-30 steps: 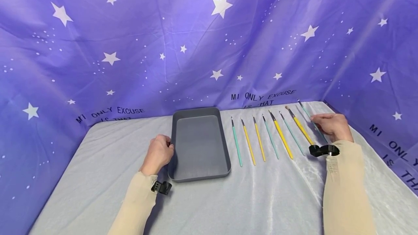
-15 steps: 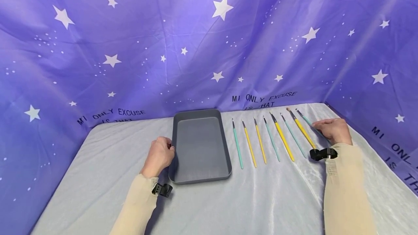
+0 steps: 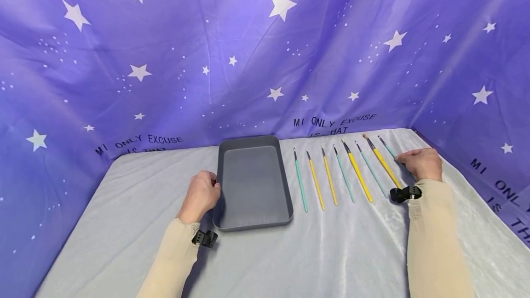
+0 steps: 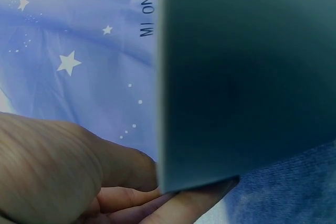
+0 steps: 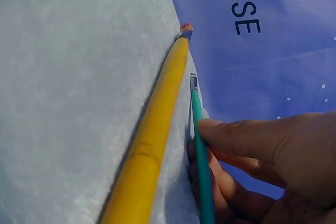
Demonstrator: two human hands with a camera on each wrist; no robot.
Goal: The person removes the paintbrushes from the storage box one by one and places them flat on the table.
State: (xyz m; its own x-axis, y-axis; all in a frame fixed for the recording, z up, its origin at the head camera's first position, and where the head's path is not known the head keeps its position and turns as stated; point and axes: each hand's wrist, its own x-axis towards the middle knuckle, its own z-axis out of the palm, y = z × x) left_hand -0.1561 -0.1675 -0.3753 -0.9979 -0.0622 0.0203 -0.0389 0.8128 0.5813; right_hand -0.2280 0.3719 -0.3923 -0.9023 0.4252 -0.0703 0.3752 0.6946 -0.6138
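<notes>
At the left side of a dark grey rectangular tray (image 3: 252,187), my left hand (image 3: 201,197) grips the wall. The left wrist view has the thumb outside the wall (image 4: 236,87) and fingertips under its lower edge. My right hand (image 3: 422,164) pinches the handle of a thin teal paintbrush (image 5: 197,108) between thumb and fingers, at the right end of a row of brushes. Its bristle end points to the back of the table; the hand hides part of its handle in the head view. Just left of it lies a thick yellow paintbrush (image 3: 381,161).
Several more teal and yellow brushes lie spaced side by side between tray and right hand, among them a thick yellow brush (image 3: 358,174) and a teal brush (image 3: 301,185) nearest the tray. A pale cloth (image 3: 314,252) covers the table. A purple star-printed curtain (image 3: 248,49) hangs behind.
The teal brush's bristle end has come down toward the table from a second ago, and the right hand has lowered slightly with it. The left hand keeps its hold on the tray.
</notes>
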